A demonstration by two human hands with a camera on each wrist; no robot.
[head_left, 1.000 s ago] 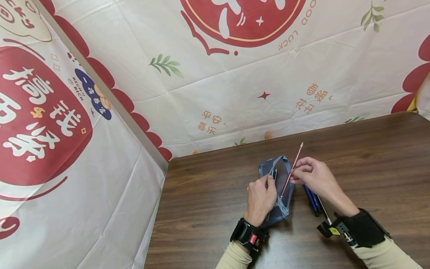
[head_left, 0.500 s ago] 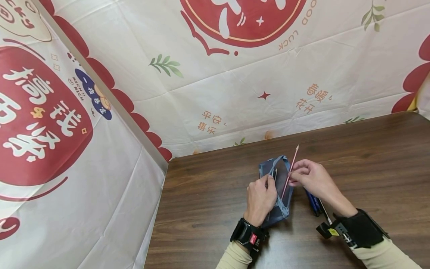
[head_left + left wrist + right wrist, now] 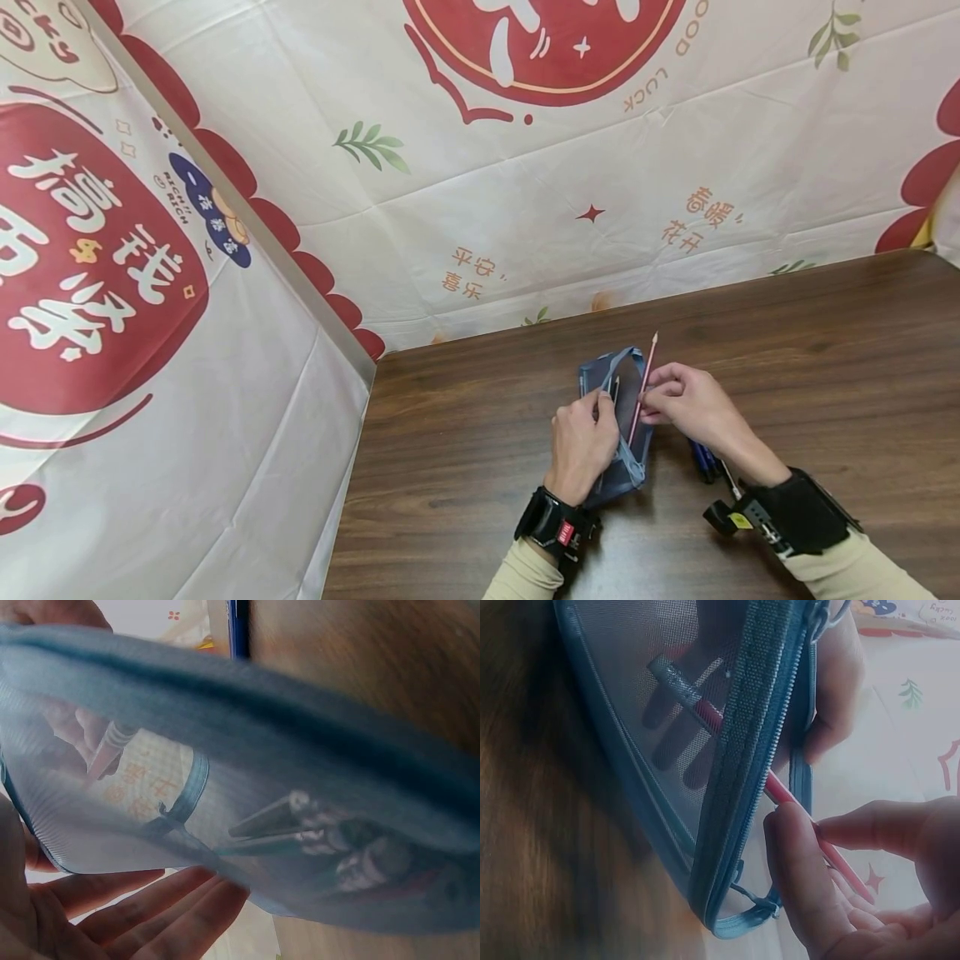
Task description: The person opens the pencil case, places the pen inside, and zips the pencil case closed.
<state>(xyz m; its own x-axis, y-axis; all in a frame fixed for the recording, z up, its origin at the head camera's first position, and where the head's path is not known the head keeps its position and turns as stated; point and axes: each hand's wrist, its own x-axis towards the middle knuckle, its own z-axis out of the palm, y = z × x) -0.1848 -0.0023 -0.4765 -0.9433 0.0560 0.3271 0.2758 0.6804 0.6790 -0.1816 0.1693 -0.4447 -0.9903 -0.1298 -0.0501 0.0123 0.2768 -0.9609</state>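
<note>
A blue mesh pencil pouch (image 3: 628, 467) lies open on the dark wooden table (image 3: 825, 350). My left hand (image 3: 583, 440) grips the pouch's left rim and holds its mouth apart. My right hand (image 3: 678, 402) pinches a thin pink pencil (image 3: 647, 371), whose point aims up and away and whose lower end is inside the pouch. In the right wrist view the pencil (image 3: 697, 709) shows through the mesh beside the zipper (image 3: 750, 750), with my fingertips (image 3: 795, 862) on its shaft. Several pens (image 3: 300, 829) lie inside the pouch (image 3: 247, 735) in the left wrist view.
Dark blue pens (image 3: 703, 460) lie on the table just right of the pouch, partly under my right wrist. A printed white and red cloth (image 3: 525, 192) hangs behind the table and along its left side (image 3: 187, 375).
My right hand has shifted left and down, and the pink pencil has slid deeper into the pouch. My left hand has kept its hold.
</note>
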